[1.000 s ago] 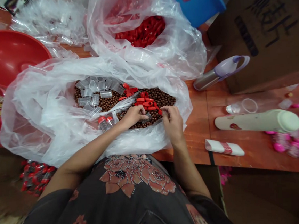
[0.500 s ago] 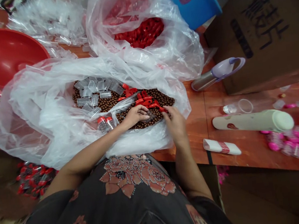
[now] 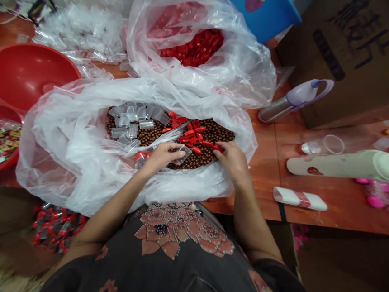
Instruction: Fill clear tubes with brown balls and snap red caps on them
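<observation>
My left hand (image 3: pixel 166 155) pinches a small clear plastic tube (image 3: pixel 183 155) above brown round beads (image 3: pixel 196 161) inside an open plastic bag (image 3: pixel 60 130). Opposite it, the fingers of my right hand (image 3: pixel 232 160) are closed on a red plastic cap (image 3: pixel 218 148) at the right side of the beads. Between the hands lie several loose red caps (image 3: pixel 191 137). More clear tubes (image 3: pixel 133 131) rest on the beads to the left. Partly behind my left hand sit filled tubes with red lids (image 3: pixel 140 158).
Behind is a bag of red caps (image 3: pixel 202 47), beside heaped clear tubes (image 3: pixel 82 33). Red bowls (image 3: pixel 27 69) stand left. A steel and lilac bottle (image 3: pixel 292 98), a pale green flask (image 3: pixel 335 166), a white packet (image 3: pixel 299 198) and a cardboard box (image 3: pixel 345 37) are at right.
My view has turned left, so the scene sits further right. My left hand has drawn left with the clear tube, apart from my right hand, which stays by the red cap.
</observation>
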Demonstrator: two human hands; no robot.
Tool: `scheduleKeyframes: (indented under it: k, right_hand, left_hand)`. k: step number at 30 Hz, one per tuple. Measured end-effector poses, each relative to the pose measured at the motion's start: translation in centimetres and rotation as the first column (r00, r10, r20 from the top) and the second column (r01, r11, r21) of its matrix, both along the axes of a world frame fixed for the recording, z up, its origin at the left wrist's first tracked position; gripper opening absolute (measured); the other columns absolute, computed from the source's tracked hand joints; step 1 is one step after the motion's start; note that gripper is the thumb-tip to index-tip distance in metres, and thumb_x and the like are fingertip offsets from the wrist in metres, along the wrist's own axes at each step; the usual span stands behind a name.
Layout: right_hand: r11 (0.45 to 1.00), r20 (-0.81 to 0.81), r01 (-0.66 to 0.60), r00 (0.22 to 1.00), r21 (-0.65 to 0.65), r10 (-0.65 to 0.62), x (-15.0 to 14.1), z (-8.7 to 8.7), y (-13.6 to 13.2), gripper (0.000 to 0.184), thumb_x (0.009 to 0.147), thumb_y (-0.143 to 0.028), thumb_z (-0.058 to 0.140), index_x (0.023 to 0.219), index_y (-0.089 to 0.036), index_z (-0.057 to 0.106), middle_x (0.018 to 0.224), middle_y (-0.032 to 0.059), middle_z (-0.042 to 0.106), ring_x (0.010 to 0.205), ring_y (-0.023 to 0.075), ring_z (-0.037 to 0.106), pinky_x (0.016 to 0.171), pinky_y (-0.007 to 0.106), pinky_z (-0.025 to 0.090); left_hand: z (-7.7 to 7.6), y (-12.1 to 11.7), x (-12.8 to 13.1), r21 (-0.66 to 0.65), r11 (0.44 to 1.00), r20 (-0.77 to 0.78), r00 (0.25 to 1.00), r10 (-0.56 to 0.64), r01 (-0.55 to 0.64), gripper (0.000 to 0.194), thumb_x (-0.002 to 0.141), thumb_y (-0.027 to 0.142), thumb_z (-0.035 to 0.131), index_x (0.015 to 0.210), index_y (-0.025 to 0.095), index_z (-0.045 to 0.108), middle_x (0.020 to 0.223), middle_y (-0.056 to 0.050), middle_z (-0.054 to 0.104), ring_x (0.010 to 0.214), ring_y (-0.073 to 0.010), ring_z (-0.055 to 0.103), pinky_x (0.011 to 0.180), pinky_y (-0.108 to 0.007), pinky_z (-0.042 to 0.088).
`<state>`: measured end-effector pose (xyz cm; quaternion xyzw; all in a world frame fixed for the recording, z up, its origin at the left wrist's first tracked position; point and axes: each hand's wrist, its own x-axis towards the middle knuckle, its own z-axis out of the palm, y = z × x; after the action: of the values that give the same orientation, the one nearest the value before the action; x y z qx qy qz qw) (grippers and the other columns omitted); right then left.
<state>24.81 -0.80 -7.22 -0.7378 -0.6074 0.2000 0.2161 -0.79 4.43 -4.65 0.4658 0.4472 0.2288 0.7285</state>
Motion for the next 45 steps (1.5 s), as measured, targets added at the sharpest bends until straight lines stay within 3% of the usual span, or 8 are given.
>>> scheduleKeyframes:
  k: [3, 7, 12, 21, 28, 35, 40, 45]
  right_hand:
    - [0.989, -0.327, 0.116, 0.941, 0.086, -0.082, -1.2, 0.5, -0.2, 0.030, 0.084, -0.035, 0.060, 0.109, -0.020, 0.068, 0.104, 0.0097, 0.066, 0.084, 0.0226, 0.063, 0.083, 0.045, 0.054]
    - [0.992, -0.805, 0.124, 0.589, 0.000, -0.073, -3.3, 1.9, -0.4, 0.036, 0.079, -0.044, 0.069, 0.111, -0.028, 0.061, 0.100, 0.0028, 0.067, 0.079, 0.0173, 0.064, 0.068, 0.034, 0.057]
    - [0.993, -0.949, -0.042, 0.302, -0.111, -0.093, -5.1, 3.2, -0.6, 0.031, 0.073, -0.038, 0.077, 0.101, -0.030, 0.066, 0.096, -0.0003, 0.070, 0.076, 0.0139, 0.065, 0.068, 0.031, 0.057]
    - [0.997, -0.752, -0.049, 0.655, 0.057, 0.075, -8.0, 2.9, -1.7, 0.027, 0.090, -0.038, 0.057, 0.112, -0.027, 0.070, 0.109, 0.0031, 0.073, 0.087, 0.0175, 0.068, 0.083, 0.039, 0.059]
    - [0.998, -0.765, 0.015, 0.643, 0.064, 0.040, -8.6, 2.6, -1.8, 0.026, 0.094, -0.038, 0.053, 0.112, -0.026, 0.068, 0.091, 0.0016, 0.072, 0.068, 0.0138, 0.067, 0.064, 0.031, 0.060]
    - [0.965, -0.572, -0.067, 0.795, 0.252, 0.205, -8.9, 2.5, -2.3, 0.037, 0.092, -0.032, 0.060, 0.129, -0.032, 0.065, 0.126, 0.0028, 0.069, 0.113, 0.0223, 0.066, 0.103, 0.046, 0.053]
    - [0.967, -0.597, -0.044, 0.779, 0.252, 0.191, -8.9, 2.2, -2.1, 0.036, 0.089, -0.031, 0.064, 0.125, -0.035, 0.066, 0.124, -0.0009, 0.071, 0.111, 0.0222, 0.068, 0.101, 0.048, 0.054]
    - [0.885, -0.391, -0.241, 0.828, 0.399, 0.402, -8.4, 2.3, -2.0, 0.044, 0.091, -0.023, 0.061, 0.132, -0.042, 0.058, 0.129, -0.0030, 0.068, 0.113, 0.0216, 0.068, 0.099, 0.045, 0.055]
  left_hand:
    - [0.8, -0.3, -0.7, 0.008, 0.999, 0.050, 0.998, -0.039, 0.038, 0.033, 0.077, 0.030, 0.073, 0.107, 0.016, 0.073, 0.100, -0.008, 0.073, 0.080, -0.0145, 0.065, 0.067, -0.028, 0.056]
    - [1.5, -1.0, -0.9, 0.034, 0.998, 0.117, 0.992, -0.050, 0.046, 0.038, 0.076, 0.031, 0.075, 0.110, 0.016, 0.071, 0.111, -0.011, 0.072, 0.090, -0.0162, 0.066, 0.074, -0.029, 0.056]
    - [1.4, -1.8, -0.7, 0.076, 0.996, 0.101, 0.994, -0.049, 0.041, 0.041, 0.077, 0.035, 0.074, 0.113, 0.016, 0.071, 0.110, -0.011, 0.072, 0.090, -0.0177, 0.067, 0.074, -0.030, 0.055]
    - [1.2, -2.4, -0.5, 0.310, 0.951, -0.056, 0.998, 0.035, -0.016, 0.032, 0.081, 0.031, 0.069, 0.110, 0.020, 0.075, 0.108, -0.009, 0.073, 0.090, -0.0178, 0.066, 0.077, -0.032, 0.052]
    - [1.3, -2.3, -0.8, 0.471, 0.882, -0.131, 0.990, 0.051, 0.017, 0.029, 0.080, 0.027, 0.070, 0.108, 0.022, 0.077, 0.103, -0.008, 0.073, 0.092, -0.0191, 0.066, 0.085, -0.036, 0.051]
    - [0.9, -2.6, -0.9, 0.502, 0.865, -0.111, 0.991, 0.075, -0.010, 0.028, 0.083, 0.028, 0.068, 0.108, 0.022, 0.076, 0.103, -0.009, 0.072, 0.093, -0.0194, 0.066, 0.088, -0.038, 0.051]
    - [1.0, -2.6, -1.2, 0.522, 0.853, -0.095, 0.993, 0.063, -0.004, 0.027, 0.082, 0.030, 0.070, 0.106, 0.022, 0.077, 0.098, -0.007, 0.071, 0.090, -0.0186, 0.065, 0.085, -0.036, 0.051]
    - [1.4, -2.6, -1.6, 0.410, 0.912, -0.052, 0.998, 0.041, -0.016, 0.027, 0.080, 0.029, 0.071, 0.104, 0.021, 0.078, 0.095, -0.007, 0.071, 0.084, -0.0167, 0.063, 0.077, -0.032, 0.052]
